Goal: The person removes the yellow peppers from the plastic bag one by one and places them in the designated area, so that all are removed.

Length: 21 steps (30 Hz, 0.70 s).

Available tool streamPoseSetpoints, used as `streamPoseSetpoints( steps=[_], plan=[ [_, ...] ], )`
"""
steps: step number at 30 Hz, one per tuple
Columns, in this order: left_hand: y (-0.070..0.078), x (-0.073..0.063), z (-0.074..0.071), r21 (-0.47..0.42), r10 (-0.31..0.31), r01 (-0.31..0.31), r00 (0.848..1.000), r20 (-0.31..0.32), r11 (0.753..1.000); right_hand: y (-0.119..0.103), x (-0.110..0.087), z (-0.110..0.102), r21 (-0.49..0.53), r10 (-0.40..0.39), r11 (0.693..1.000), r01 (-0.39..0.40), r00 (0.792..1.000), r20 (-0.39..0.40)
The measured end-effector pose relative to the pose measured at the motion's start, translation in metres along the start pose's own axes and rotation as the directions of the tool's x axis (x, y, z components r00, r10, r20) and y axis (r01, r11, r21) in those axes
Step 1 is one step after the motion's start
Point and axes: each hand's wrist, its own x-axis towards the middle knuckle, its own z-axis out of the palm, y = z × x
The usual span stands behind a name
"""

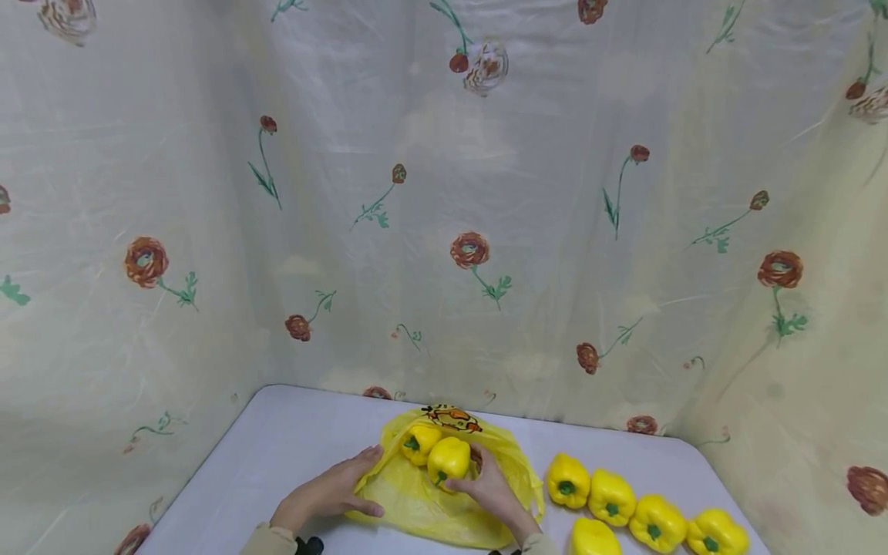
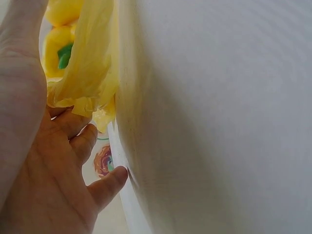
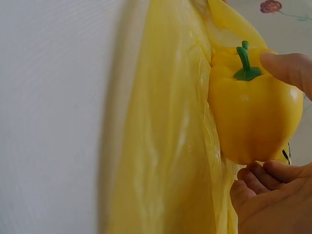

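Observation:
A yellow plastic bag (image 1: 416, 509) lies spread on the table, its mouth facing the person. On it, side by side, are two yellow bell peppers: one farther left (image 1: 421, 442) and one nearer the right hand (image 1: 451, 460). The right hand (image 1: 491, 484) holds the nearer bell pepper (image 3: 256, 112), thumb by the green stem and fingers on the opposite side. At the bag's left edge is the left hand (image 1: 340, 489), its fingers against the plastic and its thumb spread away. The left wrist view shows the bag's rim (image 2: 87, 73) partly covering that hand's (image 2: 53, 170) fingertips.
Several more yellow bell peppers stand right of the bag, four in a slanting row being too many to separate, such as one green-stemmed bell pepper (image 1: 610, 497). Another bell pepper (image 1: 594, 538) sits nearer the front edge. A flowered curtain (image 1: 444, 308) surrounds the white table (image 1: 291, 420).

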Motion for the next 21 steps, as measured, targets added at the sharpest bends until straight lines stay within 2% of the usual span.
streamPoseSetpoints(
  steps=[9,21],
  plan=[
    [-0.0011,0.0002,-0.0002,-0.014,0.021,-0.021,1.000,-0.004,1.000,0.0003,0.0004,0.0010,0.009,0.023,1.000,-0.023,1.000,0.020],
    [-0.0034,-0.0004,0.0000,-0.005,0.041,-0.041,0.999,-0.009,0.999,0.0071,0.0010,0.0015,0.050,0.008,0.999,-0.009,1.000,0.014]
  ],
)
